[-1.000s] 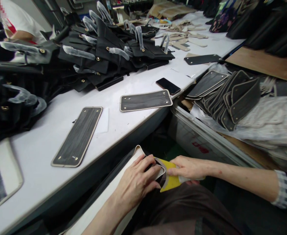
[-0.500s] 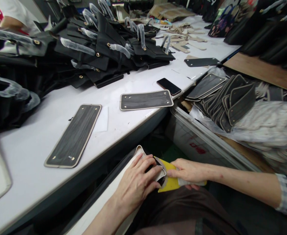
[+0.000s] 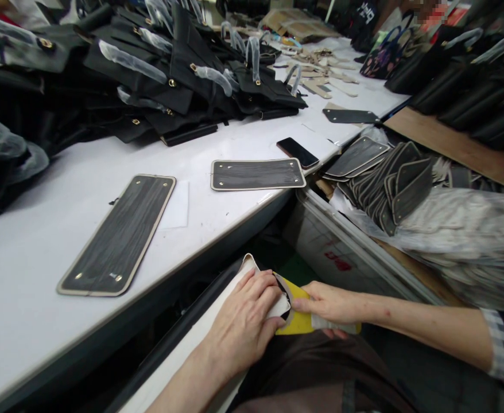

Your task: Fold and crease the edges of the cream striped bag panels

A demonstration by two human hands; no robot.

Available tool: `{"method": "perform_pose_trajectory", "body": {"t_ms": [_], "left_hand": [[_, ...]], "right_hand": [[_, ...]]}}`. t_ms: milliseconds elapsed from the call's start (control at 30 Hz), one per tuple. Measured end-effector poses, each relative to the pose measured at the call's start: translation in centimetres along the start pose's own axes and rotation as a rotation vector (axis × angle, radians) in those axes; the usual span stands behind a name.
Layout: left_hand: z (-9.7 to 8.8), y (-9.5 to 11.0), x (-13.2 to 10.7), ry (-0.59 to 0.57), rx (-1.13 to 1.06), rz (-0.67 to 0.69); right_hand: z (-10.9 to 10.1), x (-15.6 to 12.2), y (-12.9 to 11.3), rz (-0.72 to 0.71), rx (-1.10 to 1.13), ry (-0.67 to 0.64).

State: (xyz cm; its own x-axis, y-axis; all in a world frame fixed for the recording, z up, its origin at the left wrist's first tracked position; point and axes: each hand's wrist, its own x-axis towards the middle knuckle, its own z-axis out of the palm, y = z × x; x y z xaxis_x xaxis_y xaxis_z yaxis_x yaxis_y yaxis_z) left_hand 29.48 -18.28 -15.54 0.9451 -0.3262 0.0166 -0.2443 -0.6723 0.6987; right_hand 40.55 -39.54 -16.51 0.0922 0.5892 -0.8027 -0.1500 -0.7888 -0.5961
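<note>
Forearms slant in from two sides, the left from the bottom edge and the right, bare below a checked cuff (image 3: 495,341), nearly level from the right. The left hand (image 3: 243,321) lies palm down on a long white piece (image 3: 200,330) with a black edge, its fingers bent over the upper end and pressing there; the thumb is bent just beside a yellow tool (image 3: 299,324). The right hand (image 3: 329,304) is closed around that flat tool, thumb along its top, and the tool's greyish curved end meets the end of the white piece. Both lie low in front of the table (image 3: 19,258), over the person's lap (image 3: 321,373). Red marks (image 3: 338,261) on the outer wall of a pale bin (image 3: 312,241) cannot be read, nor can the pale characters on a dark item (image 3: 366,14) at upper right. Inside the bin, dark panels (image 3: 375,186) with pale borders lean in a packed row, next to a heap of whitish pieces (image 3: 462,223) and plastic. Two similar studded panels (image 3: 120,235) lie apart on the table, a phone (image 3: 297,152) close behind the farther one.
</note>
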Motion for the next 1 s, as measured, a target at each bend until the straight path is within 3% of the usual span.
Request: {"method": "perform_pose_trajectory", "body": {"t_ms": [533,867,1000], "left_hand": [[-0.2,-0.6,-0.2,0.035,-0.060,0.016],[-0.1,-0.8,-0.2,0.049,-0.108,0.025],[-0.2,-0.8,-0.4,0.068,-0.117,0.046]], "right_hand": [[-0.3,0.6,-0.2,0.038,-0.016,0.004],[1.8,1.1,0.8,-0.035,0.124,0.051],[3.1,1.7,0.5,0.022,0.192,0.085]]}}
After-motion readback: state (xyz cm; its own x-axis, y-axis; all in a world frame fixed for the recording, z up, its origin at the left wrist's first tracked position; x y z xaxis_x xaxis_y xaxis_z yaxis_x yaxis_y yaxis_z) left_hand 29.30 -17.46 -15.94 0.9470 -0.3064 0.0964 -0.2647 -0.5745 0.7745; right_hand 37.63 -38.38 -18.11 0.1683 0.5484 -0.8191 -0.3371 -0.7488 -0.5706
